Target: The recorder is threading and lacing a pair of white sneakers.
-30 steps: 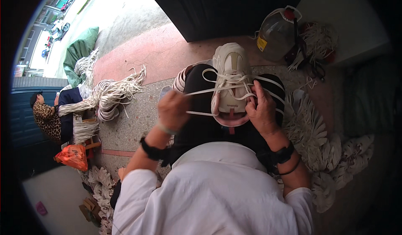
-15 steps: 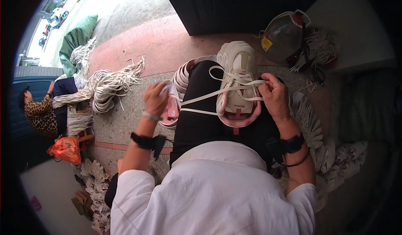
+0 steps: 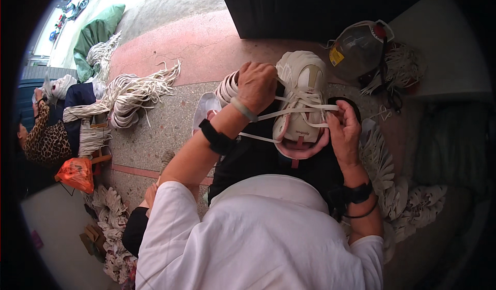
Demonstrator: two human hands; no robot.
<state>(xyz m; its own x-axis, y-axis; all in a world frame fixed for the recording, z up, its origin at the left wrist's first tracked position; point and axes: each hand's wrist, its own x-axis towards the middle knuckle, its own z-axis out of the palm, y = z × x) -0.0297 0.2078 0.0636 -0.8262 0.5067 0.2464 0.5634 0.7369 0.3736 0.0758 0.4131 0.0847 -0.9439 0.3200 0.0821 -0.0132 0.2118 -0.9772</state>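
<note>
A cream sneaker [image 3: 304,83] with a pink lining rests on my black-trousered lap, toe pointing away from me. Flat white shoelace [image 3: 310,107] crosses its upper, and loose lengths stretch out to the left. At the sneaker's right side, my right hand [image 3: 345,130] pinches the lace between thumb and fingers. My left hand [image 3: 257,87] is closed just left of the toe, its fingertips at the lace; the grip is partly hidden by the back of the hand. Another shoe with pink lining shows partly behind my left forearm.
Bundles of white laces [image 3: 139,96] lie on the floor at left, beside a person in leopard-print sleeves [image 3: 49,137]. An orange bag [image 3: 76,173] is below them. At upper right stands a clear plastic jug [image 3: 356,49]. Pale shoe parts [image 3: 395,197] are heaped at right.
My left hand has moved right and away from me, from beside the other shoe to the sneaker's toe. The right hand stays at the lace. The person at left has shifted.
</note>
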